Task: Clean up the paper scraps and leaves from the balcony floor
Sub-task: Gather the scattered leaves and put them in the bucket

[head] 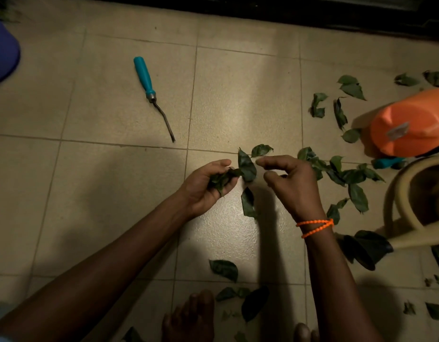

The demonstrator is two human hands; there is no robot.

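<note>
Mid-gather now: left hand (208, 183) curls round a bunch of leaves (222, 178), right hand (291, 183) hovers w/ fingers (265, 162) loosely bent, holding nothing. Next prob. the leaf (248, 203) on the floor (114, 206) between the hands, then the cluster (344, 175) by the orange container (410, 124); open tile to the left, chisel (151, 95) well apart.

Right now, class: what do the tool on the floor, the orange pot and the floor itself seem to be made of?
Tool: glossy teal handle, likely plastic; thin dark shaft, probably metal.
Orange pot: smooth with soft sheen, likely plastic.
Floor: beige tiles with grout lines, slightly pebbled and shiny, probably ceramic.
</note>
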